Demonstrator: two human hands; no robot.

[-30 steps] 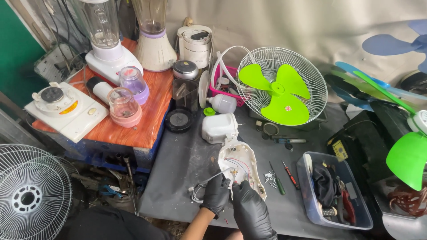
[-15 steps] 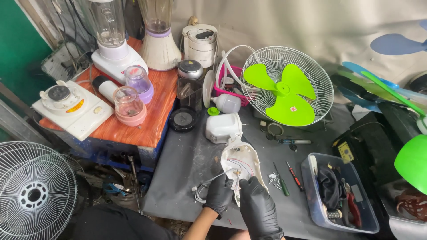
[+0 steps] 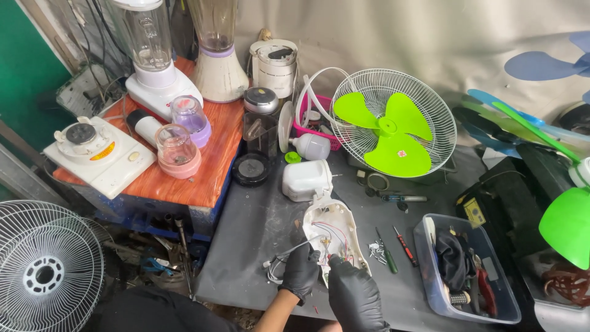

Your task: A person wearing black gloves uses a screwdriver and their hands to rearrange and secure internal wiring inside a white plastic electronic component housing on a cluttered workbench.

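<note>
An opened white plastic appliance housing (image 3: 335,230) lies on the dark grey table (image 3: 258,233), with red and blue wires showing inside. My left hand (image 3: 301,270), in a black glove, grips its near left edge beside a bundle of white cable (image 3: 276,265). My right hand (image 3: 353,295), also gloved in black, presses on the housing's near end, fingertips at the wiring. Whether it holds a small tool I cannot tell.
Two screwdrivers (image 3: 396,246) and loose screws lie right of the housing. A clear bin of tools (image 3: 464,270) stands at the right. A green-bladed fan (image 3: 393,132), a white motor cover (image 3: 306,179), blenders on an orange shelf (image 3: 209,166) and a fan grille (image 3: 46,270) surround the spot.
The view has shifted slightly. Both hands stay on the white housing with only small finger movements.
</note>
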